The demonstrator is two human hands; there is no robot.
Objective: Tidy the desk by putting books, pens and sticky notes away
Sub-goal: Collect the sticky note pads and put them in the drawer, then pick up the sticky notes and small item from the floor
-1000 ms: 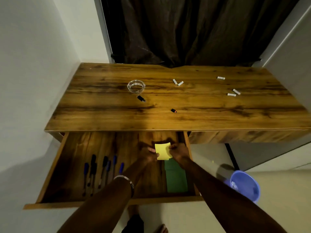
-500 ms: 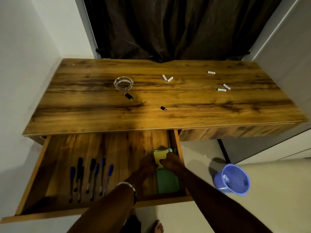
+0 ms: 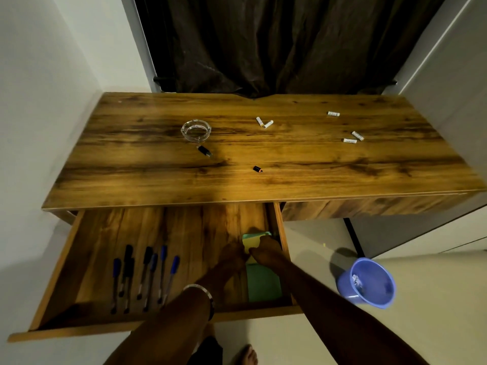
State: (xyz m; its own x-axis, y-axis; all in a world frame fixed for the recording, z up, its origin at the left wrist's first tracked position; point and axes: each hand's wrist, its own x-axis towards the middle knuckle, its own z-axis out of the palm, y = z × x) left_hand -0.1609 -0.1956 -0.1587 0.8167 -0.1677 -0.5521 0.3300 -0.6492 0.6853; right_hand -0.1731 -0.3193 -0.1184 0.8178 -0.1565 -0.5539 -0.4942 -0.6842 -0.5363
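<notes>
Desk [image 3: 158,175]: wooden top at centre of the frame, dark curtain [image 3: 276,43] behind.
Drawer [image 3: 66,262]: pulled open, lower left; pens [image 3: 145,275] lie inside.
Sticky notes [image 3: 249,242]: yellow pad on green pads [image 3: 263,283], at the drawer's right side.
Left hand [image 3: 233,255]: touches the yellow pad; grip unclear.
Right hand [image 3: 266,250]: fingers bent onto the pad; hold cannot be told.

A room in a home: a wooden desk [image 3: 263,154] stands in a corner against plain white walls, a dark curtain [image 3: 276,43] hangs behind it, a glass ashtray [image 3: 195,130] sits on top, and a blue bucket [image 3: 367,283] stands on the tiled floor.
</notes>
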